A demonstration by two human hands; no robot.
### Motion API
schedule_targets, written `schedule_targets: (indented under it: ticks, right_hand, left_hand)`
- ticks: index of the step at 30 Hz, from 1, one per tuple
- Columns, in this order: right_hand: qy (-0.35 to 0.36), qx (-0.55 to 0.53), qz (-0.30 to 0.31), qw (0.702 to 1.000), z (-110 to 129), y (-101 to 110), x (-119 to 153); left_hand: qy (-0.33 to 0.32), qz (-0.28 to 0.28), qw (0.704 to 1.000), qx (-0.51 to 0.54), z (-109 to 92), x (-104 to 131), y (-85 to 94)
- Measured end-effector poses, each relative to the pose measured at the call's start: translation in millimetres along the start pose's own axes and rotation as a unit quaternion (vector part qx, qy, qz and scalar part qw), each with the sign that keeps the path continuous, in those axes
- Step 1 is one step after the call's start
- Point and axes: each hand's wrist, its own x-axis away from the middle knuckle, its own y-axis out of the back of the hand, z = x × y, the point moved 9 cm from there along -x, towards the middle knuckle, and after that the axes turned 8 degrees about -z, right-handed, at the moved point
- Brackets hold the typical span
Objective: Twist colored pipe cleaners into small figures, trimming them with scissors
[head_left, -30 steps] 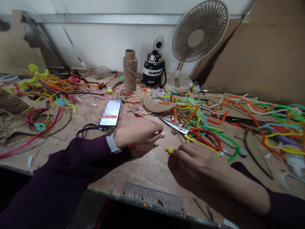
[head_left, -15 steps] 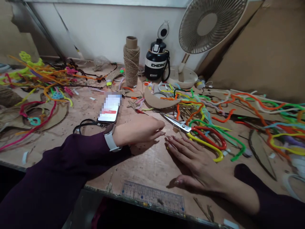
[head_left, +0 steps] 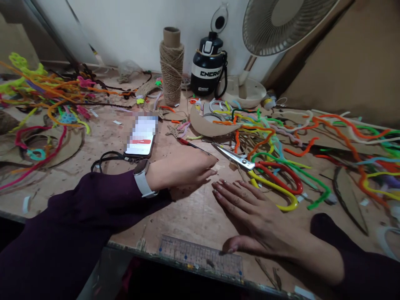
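Observation:
My left hand (head_left: 184, 168), with a watch on its wrist, rests on the table, fingers curled inward; whether it holds anything is hidden. Just behind it lies a thin dark tool with a red end (head_left: 187, 142). My right hand (head_left: 250, 212) lies palm down with its fingers spread, and nothing is in it. Scissors (head_left: 243, 162) with red and yellow handles lie just beyond its fingertips. A clear ruler (head_left: 200, 257) lies at the table's front edge, near my right thumb. A phone (head_left: 142, 135) with a lit screen lies behind my left wrist.
Colourful fuzzy stems (head_left: 308, 150) spread over the right, and more (head_left: 50, 89) lie at the left. Behind stand a twine roll (head_left: 171, 68), a black bottle (head_left: 208, 68) and a fan (head_left: 281, 25). A cardboard crescent (head_left: 209, 125) lies near the middle.
The view has shifted slightly. My left hand's fingers are curled a little more, and more of the thin dark tool shows behind them. My right hand remains flat beside the scissors.

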Motion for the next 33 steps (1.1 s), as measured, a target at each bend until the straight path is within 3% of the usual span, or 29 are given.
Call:
schedule_targets:
  ticks: [16,19,23,25,33]
  right_hand:
    - [-0.032,-0.096,0.031,0.994,-7,-9,6]
    - [-0.053,-0.120,-0.003,0.991,-11,-3,9]
    - [-0.138,-0.151,-0.147,0.968,-27,18,14]
    - [-0.188,-0.146,-0.189,0.953,-35,23,16]
    - [-0.204,-0.113,-0.166,0.958,-31,12,1]
  left_hand:
    - [-0.009,0.020,0.999,0.030,-8,2,-2.3]
    - [-0.015,0.005,0.999,0.043,-13,6,-1.9]
    - [0.003,-0.002,0.996,0.089,-21,17,-7.3]
    - [0.027,-0.002,0.994,0.103,-22,23,-11.1]
    - [0.075,-0.001,0.978,0.193,-20,28,-19.9]
